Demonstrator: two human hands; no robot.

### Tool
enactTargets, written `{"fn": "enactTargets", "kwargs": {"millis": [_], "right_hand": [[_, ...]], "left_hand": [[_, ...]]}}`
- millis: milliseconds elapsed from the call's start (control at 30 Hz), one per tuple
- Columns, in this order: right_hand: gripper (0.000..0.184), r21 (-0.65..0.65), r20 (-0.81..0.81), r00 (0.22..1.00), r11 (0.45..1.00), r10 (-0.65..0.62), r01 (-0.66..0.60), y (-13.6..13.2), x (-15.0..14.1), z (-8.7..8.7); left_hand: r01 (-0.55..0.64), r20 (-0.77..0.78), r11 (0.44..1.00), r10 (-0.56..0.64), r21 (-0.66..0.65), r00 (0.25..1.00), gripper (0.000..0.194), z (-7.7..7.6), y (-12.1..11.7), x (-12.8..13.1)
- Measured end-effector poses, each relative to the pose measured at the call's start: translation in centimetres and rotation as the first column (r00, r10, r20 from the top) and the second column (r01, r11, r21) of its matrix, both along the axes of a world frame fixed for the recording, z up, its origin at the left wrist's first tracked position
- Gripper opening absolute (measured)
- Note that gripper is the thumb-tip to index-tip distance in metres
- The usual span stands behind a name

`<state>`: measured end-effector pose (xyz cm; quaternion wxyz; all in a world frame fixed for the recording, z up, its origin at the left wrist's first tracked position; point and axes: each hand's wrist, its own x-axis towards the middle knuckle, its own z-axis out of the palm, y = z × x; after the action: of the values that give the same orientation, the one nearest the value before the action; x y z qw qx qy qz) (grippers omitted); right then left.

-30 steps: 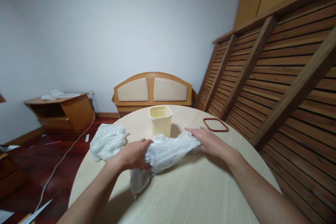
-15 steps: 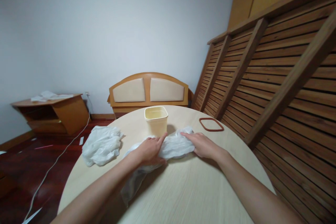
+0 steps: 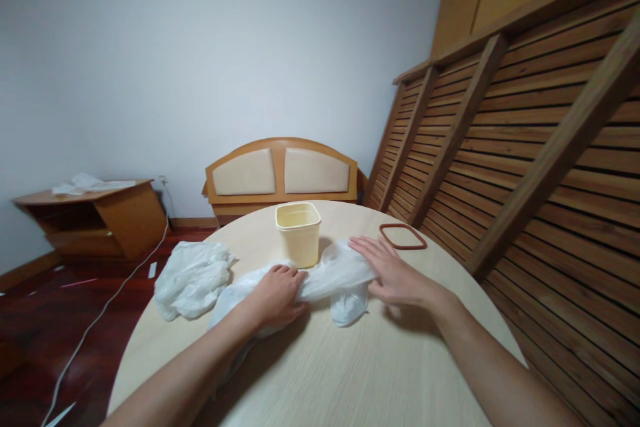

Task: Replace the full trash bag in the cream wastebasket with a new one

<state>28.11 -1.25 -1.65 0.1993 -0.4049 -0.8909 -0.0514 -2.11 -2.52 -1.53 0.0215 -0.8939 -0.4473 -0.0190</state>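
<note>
A thin white plastic bag lies stretched across the round table in front of me. My left hand is closed around its middle, fingers curled into the plastic. My right hand lies flat with fingers spread, pressing the bag's right end onto the table. Just behind the bag stands a small pale yellow square bin, empty and upright. A second crumpled white plastic bag rests at the table's left edge.
A brown square ring lies on the table at the far right. A slatted wooden frame leans along the right. Behind the table are a padded headboard and, on the left, a low wooden cabinet with a cable trailing over the floor.
My left hand went from grasping the bag's left part, to flat, to a closed grip on its middle. The bag's right end now bulges and folds under my right hand.
</note>
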Motion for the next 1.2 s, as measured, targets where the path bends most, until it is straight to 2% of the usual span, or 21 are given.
{"fn": "enactTargets", "kwargs": {"millis": [67, 167, 267, 400, 600, 700, 800, 900, 967, 1100, 1200], "right_hand": [[0.089, -0.079, -0.010, 1.000, 0.997, 0.008, -0.009, -0.7, -1.9, -0.5], [0.104, -0.134, -0.027, 0.999, 0.990, -0.045, 0.041, -1.5, -4.4, -1.4], [0.101, -0.170, -0.008, 0.994, 0.980, -0.109, 0.106, -1.5, -5.4, -2.3], [0.081, -0.228, 0.113, 0.982, 0.958, -0.153, 0.176, -0.7, -4.1, -2.1], [0.053, -0.089, 0.175, 0.958, 0.965, -0.227, 0.245, 0.1, -0.9, 0.4], [0.052, -0.092, 0.201, 0.945, 0.956, -0.257, 0.280, -0.3, -0.2, 0.5], [0.071, -0.180, 0.193, 0.961, 0.956, -0.196, 0.231, -1.1, -0.5, -0.3], [0.103, -0.263, 0.128, 0.988, 0.958, -0.084, 0.115, -1.8, -1.9, -1.0], [0.119, -0.292, 0.079, 0.997, 0.956, 0.009, 0.014, -1.9, -3.2, -1.2], [0.123, -0.311, 0.004, 0.988, 0.939, 0.153, -0.144, -1.5, -5.2, -1.9], [0.116, -0.361, 0.003, 0.986, 0.920, 0.166, -0.154, -1.1, -5.6, -2.7]], "left_hand": [[0.005, 0.012, 1.000, -0.005, 0.012, 1.000, 0.045, -0.3, 0.1, 0.1], [0.036, 0.063, 0.999, -0.038, 0.027, 0.997, 0.045, -0.6, 0.2, -0.2], [0.109, 0.124, 0.994, -0.111, 0.021, 0.986, 0.047, -0.6, 0.2, -0.6], [0.147, 0.134, 0.989, -0.144, -0.012, 0.981, 0.050, 0.0, 0.0, -0.9], [0.015, 0.047, 1.000, -0.016, 0.027, 0.999, 0.056, 0.9, -0.2, -0.8], [-0.029, 0.015, 0.997, 0.028, 0.069, 0.999, 0.058, 1.0, -0.4, -0.8], [0.009, 0.019, 0.996, -0.011, 0.089, 1.000, 0.071, 0.6, -0.6, -0.8], [0.083, 0.050, 0.991, -0.088, 0.109, 0.995, 0.080, 0.0, -0.7, -0.5], [0.139, 0.048, 0.984, -0.145, 0.112, 0.988, 0.079, -0.4, -0.8, -0.2], [0.262, 0.030, 0.961, -0.265, 0.092, 0.964, 0.066, -0.7, -1.2, 0.6], [0.310, 0.043, 0.949, -0.312, 0.052, 0.949, 0.058, -0.6, -1.5, 1.1]]}}
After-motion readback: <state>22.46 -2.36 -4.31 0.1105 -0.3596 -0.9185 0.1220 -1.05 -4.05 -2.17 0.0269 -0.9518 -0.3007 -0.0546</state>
